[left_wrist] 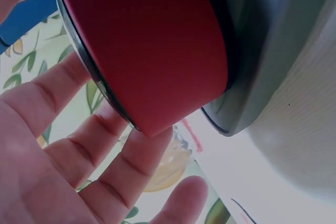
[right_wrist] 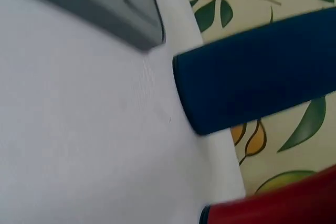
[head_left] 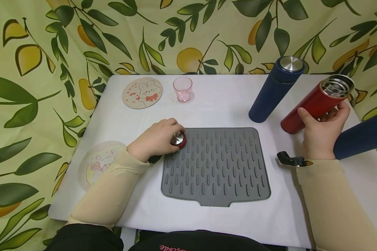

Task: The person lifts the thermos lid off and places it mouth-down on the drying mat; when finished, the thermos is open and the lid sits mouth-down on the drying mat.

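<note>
My left hand [head_left: 158, 138] holds a red thermos lid [head_left: 178, 139] with a silver top at the upper left corner of a grey ridged drying mat [head_left: 215, 167]. In the left wrist view, fingertips touch the rim of the lid [left_wrist: 147, 51], whose base sits at the mat. On the right, my right hand [head_left: 324, 130] grips a red thermos [head_left: 312, 106] around its body, thumb on the near left side. Its steel mouth is uncovered. The right wrist view catches only the lower part of the red thermos [right_wrist: 278, 203]; the hand is out of that view.
A blue thermos [head_left: 274, 92] with a silver-topped lid stands left of the red one. Another blue thermos [head_left: 364, 134] is partly cut off at the right edge. At the back are a pink glass [head_left: 182, 90] and a rabbit coaster [head_left: 142, 93]; another coaster [head_left: 95, 164] lies by the left forearm.
</note>
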A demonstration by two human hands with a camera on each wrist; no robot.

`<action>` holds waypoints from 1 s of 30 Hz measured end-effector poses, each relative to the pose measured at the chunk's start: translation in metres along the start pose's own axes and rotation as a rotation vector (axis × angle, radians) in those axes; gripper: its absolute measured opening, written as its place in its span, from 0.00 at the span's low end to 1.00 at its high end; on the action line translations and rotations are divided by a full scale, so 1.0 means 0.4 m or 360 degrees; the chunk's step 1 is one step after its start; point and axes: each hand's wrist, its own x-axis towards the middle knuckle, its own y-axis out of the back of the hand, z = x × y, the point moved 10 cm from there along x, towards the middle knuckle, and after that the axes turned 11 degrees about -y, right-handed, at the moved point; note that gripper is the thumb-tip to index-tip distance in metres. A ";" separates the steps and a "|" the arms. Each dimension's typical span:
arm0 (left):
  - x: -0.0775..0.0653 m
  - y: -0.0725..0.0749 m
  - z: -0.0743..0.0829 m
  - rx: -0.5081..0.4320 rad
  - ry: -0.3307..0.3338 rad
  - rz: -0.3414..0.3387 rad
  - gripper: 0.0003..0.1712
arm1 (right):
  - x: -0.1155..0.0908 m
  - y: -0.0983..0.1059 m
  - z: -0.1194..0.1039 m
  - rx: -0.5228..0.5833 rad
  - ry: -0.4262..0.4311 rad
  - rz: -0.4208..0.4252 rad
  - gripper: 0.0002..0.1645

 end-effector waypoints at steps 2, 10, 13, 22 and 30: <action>0.000 -0.002 -0.001 0.0001 0.0004 -0.0004 0.30 | -0.007 0.002 0.001 0.0003 -0.0015 0.0015 0.57; -0.002 -0.006 0.000 0.0021 0.0028 -0.0013 0.30 | -0.130 0.008 -0.018 -0.0104 0.0045 0.0272 0.55; -0.003 -0.005 0.002 0.0030 0.0026 -0.0016 0.31 | -0.161 -0.014 -0.006 -0.0148 0.0150 0.0221 0.45; -0.005 -0.001 0.012 0.0088 0.0002 -0.0044 0.33 | -0.116 -0.168 0.093 -0.1025 -0.0266 -0.0366 0.63; -0.004 0.001 0.012 0.0103 0.0003 -0.0044 0.29 | -0.040 -0.228 0.080 -0.0948 -0.0250 -0.0245 0.67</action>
